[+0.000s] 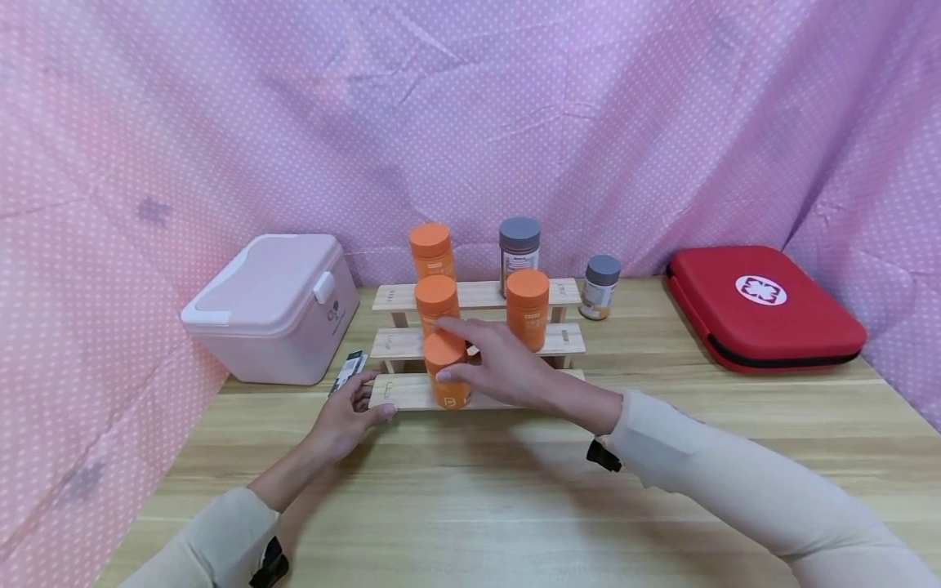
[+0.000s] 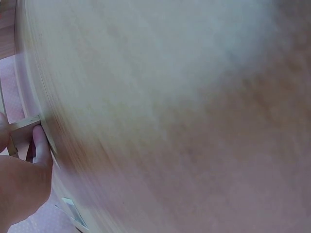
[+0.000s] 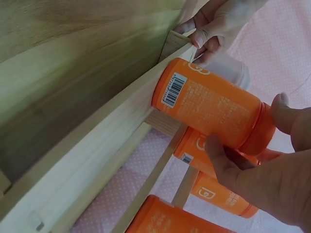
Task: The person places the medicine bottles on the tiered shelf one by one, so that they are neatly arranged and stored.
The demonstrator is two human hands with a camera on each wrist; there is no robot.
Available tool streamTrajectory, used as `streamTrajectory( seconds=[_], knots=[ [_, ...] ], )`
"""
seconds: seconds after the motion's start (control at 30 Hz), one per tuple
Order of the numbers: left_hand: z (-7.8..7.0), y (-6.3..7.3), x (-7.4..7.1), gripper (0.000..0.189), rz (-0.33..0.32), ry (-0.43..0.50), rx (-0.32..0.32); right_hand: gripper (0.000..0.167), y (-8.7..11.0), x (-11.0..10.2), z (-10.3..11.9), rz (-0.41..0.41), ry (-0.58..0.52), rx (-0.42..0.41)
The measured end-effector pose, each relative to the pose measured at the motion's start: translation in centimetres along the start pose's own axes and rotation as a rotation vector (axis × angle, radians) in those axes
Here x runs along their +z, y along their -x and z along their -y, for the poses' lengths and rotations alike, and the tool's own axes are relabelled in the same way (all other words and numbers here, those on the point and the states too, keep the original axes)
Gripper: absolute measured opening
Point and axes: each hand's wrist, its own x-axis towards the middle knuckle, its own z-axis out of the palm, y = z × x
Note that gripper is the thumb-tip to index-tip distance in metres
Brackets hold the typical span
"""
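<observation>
A three-step wooden display rack [image 1: 400, 392] stands on the table. My left hand [image 1: 344, 420] grips the left end of its lowest step, thumb in front; the left wrist view shows the fingers around the board end. On that lowest step stands an orange bottle [image 1: 447, 371] with an orange cap. My right hand [image 1: 515, 363] holds this bottle near its cap, thumb on one side and fingers on the other, as the right wrist view [image 3: 214, 107] shows. Two more orange bottles stand on the middle step, one left [image 1: 437, 296] and one right [image 1: 527, 314].
The top step bears an orange bottle [image 1: 431, 249] and a grey-capped bottle [image 1: 519, 253]. A smaller grey-capped bottle [image 1: 599, 287] stands right of the rack. A pink lidded box [image 1: 272, 310] and a small flat packet [image 1: 349, 369] lie left; a red zipped case [image 1: 764, 306] lies right.
</observation>
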Motion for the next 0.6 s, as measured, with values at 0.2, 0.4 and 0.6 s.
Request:
streamTrajectory(
  seconds=[0.2, 0.4, 0.6],
  knots=[
    [0.1, 0.1, 0.1, 0.068, 0.001, 0.007, -0.003, 0.065, 1.9, -1.8, -0.2, 0.006, 0.0, 0.005],
    [0.1, 0.2, 0.2, 0.068, 0.004, 0.002, -0.004, 0.062, 5.8, -4.2, -1.0, -0.029, 0.015, 0.004],
    [0.0, 0.2, 0.0, 0.066, -0.004, 0.001, -0.008, 0.062, 10.1, -6.7, -1.9, -0.067, 0.094, 0.108]
  ],
)
